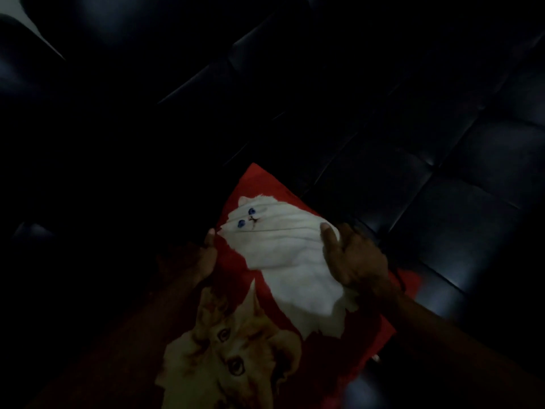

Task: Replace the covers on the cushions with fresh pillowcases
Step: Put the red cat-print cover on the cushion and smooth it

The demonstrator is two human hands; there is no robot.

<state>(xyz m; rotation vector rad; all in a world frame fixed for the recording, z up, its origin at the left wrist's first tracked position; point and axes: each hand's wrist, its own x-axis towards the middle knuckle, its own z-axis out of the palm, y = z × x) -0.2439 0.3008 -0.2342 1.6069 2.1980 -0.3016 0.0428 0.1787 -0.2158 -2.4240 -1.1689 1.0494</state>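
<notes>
A red cushion cover printed with a white cat and an orange cat lies in front of me on a black sofa. My left hand grips its left edge with the thumb on top. My right hand grips the right side, thumb pressed on the white cat print and fingers wrapped behind the fabric. The cloth is creased between the two hands. The scene is very dark, and I cannot tell whether a cushion sits inside the cover.
A black tufted leather sofa seat fills the right and far side. A dark rounded armrest or backrest rises at the upper left. Everything to the left is in deep shadow.
</notes>
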